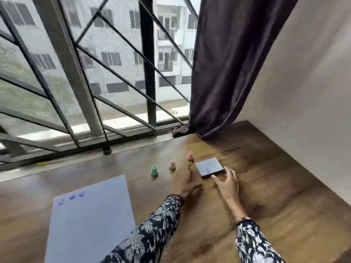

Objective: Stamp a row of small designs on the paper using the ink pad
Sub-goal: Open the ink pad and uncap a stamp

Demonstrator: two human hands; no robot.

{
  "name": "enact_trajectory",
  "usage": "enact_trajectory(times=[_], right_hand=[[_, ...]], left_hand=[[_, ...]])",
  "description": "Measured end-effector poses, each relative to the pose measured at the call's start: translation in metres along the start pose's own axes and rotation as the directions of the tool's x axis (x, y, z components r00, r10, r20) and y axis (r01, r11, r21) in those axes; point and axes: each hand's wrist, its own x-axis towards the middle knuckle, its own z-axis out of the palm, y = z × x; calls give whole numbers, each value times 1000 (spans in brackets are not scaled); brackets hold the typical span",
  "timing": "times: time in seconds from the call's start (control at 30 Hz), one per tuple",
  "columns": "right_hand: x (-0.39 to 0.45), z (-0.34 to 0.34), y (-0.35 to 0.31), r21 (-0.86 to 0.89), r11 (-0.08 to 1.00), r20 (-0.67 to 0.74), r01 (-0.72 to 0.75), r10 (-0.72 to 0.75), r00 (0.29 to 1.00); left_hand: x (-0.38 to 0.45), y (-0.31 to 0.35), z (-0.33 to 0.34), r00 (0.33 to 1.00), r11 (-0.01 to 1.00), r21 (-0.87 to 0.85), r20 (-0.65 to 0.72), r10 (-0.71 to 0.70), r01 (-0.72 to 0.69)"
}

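With three prints already on the paper (89,215) well left of both hands, the pad (209,166) is reached by the open, empty right hand (227,182) and left hand (185,179); ink could be smeared by stray fingertips.

Wooden table (266,186), paper (91,221) (3 prints), 3 stamps (172,164), ink pad (209,167)

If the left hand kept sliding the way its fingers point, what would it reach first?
Probably the orange stamp: the left hand points up the table toward it, passing just left of the ink pad. Depth is hard to judge here.
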Motion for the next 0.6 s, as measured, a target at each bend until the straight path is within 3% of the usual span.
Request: enact_trajectory(times=[0.2,0.3,0.43,0.6], right_hand=[[33,7,3,19,1000,38,-8,7,999],[22,11,6,7,999,-14,40,-40,999],[-8,10,11,50,996,1,67,-68,998],[-69,21,0,113,989,129,95,-109,986]], left_hand=[[29,-2,13,1000,999,29,2,-20,20],[20,-2,12,1000,1000,-20,-21,22,-23],[-22,-9,-1,998,993,-112,-52,33,-39],[-101,-39,-20,986,1000,-18,-165,13,-16]])
